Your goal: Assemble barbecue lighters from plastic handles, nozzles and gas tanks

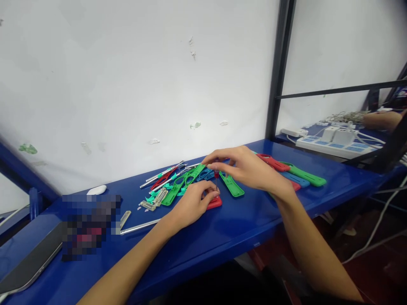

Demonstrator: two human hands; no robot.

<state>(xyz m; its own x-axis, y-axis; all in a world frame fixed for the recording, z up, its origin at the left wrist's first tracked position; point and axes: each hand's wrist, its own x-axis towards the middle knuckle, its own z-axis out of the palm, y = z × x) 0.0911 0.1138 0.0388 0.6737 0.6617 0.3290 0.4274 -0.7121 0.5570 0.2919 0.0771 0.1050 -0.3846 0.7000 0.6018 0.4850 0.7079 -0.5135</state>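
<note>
My left hand (194, 203) rests on the blue bench (229, 228), fingers curled down on a red plastic handle piece (215, 203). My right hand (246, 168) hovers just above it, thumb and fingers pinched on the red top of a small screwdriver (216, 179) that stands upright on the red piece. A green handle piece (232, 185) lies right beside them. Behind the hands is a pile of green, teal and red plastic handles (182, 182) with metal blades (159, 176).
More red, green and blue handles (299, 174) lie to the right. Loose metal parts (140, 226) and a white object (96, 189) sit at the left, near a grey device (28, 264). A power strip with chargers (337, 142) and another person's arm (383, 119) are on the far right bench.
</note>
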